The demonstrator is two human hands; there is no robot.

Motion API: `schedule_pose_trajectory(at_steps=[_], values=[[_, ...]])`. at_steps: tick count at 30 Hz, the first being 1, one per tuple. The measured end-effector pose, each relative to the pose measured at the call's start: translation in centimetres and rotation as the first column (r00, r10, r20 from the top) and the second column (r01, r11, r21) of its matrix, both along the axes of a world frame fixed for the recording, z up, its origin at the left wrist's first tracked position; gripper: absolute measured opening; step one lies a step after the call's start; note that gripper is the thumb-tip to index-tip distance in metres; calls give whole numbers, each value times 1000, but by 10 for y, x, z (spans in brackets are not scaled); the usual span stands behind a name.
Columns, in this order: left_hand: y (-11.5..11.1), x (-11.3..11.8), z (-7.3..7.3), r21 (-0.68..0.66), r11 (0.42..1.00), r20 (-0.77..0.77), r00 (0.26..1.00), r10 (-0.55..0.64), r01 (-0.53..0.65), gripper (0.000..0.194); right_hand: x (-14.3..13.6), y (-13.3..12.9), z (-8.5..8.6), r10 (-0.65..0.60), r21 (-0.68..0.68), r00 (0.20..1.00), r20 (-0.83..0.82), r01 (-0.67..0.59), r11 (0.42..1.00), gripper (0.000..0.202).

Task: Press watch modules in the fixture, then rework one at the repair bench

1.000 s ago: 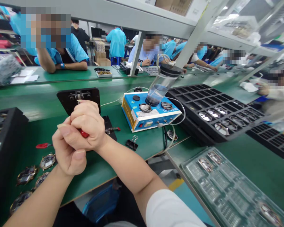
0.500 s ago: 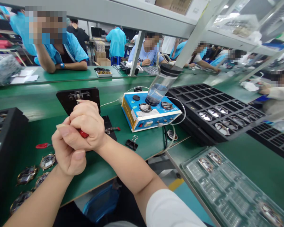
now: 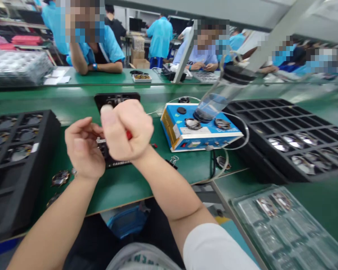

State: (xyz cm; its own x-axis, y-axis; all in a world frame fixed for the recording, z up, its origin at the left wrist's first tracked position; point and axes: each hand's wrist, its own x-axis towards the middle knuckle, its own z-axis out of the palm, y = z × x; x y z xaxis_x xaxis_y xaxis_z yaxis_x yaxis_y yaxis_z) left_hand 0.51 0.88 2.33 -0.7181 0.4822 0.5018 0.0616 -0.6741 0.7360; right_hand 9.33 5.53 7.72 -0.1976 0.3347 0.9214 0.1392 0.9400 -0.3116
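My right hand (image 3: 126, 129) is a fist around a red handle (image 3: 129, 135), of which only a small red patch shows between the fingers. It looks like the lever of a toggle clamp. In front of and below the hand stands a black fixture (image 3: 101, 98) with metal clamp parts on its raised plate, largely covered by my hands. My left hand (image 3: 85, 150) is beside it on the left, fingers loosely curled and apart, with nothing visible in it. Round watch-like parts (image 3: 61, 177) lie near my left wrist.
Left, a black foam tray (image 3: 42, 150) holds round parts. A blue control box (image 3: 211, 141) carries a clear cylinder (image 3: 214, 103) of liquid. Black trays (image 3: 259, 150) and a clear plastic tray (image 3: 281, 225) stand right. A binder clip (image 3: 173, 162) lies near the box. People sit across the bench.
My hands were together around the red handle; the left has come away leftward, while the right remains closed on it. The view has swung left, showing more of the left tray.
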Motion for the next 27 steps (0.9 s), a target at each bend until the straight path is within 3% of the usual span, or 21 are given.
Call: schedule_pose_trajectory(at_steps=[2,5,9,10,12,14,15,16,17,18,21,24,27], values=[[3,-7,4,9,1000,63,998,14,-15,48,2,-7,22,-11,-106,1000,-15,9,994,59],[6,-17,5,-112,993,87,996,-29,39,28,0,-2,57,-35,-214,999,-11,32,976,55],[9,-25,6,-307,950,79,996,-37,59,14,-2,34,90,63,-337,995,81,-32,941,24],[10,-28,6,-406,911,48,997,-54,69,16,2,43,90,91,-358,993,75,-58,932,23],[9,-33,7,-619,779,-17,989,-146,105,24,16,55,78,92,-359,996,1,-85,929,28],[5,-40,9,-773,612,-32,953,-302,168,29,38,53,48,40,-362,994,-105,-75,929,31],[2,-43,10,-813,542,-14,924,-382,211,32,50,49,28,9,-424,990,-141,-69,903,33],[-1,-45,11,-849,468,5,889,-457,246,37,62,42,7,-24,-536,986,-166,-70,841,34],[-3,-47,11,-875,400,27,852,-522,273,43,72,35,-14,-37,-696,986,-164,-89,712,36],[-5,-47,11,-891,345,48,817,-574,295,50,79,28,-34,2,-842,987,-161,-139,521,42],[-3,-43,9,-900,263,91,740,-667,348,67,83,11,-78,157,-941,972,-174,-211,266,61],[3,-38,4,-880,254,108,690,-715,401,61,69,8,-93,266,-944,928,-262,-303,127,70],[8,-37,-1,-858,275,107,675,-730,434,51,59,13,-96,300,-923,886,-353,-381,42,64]])
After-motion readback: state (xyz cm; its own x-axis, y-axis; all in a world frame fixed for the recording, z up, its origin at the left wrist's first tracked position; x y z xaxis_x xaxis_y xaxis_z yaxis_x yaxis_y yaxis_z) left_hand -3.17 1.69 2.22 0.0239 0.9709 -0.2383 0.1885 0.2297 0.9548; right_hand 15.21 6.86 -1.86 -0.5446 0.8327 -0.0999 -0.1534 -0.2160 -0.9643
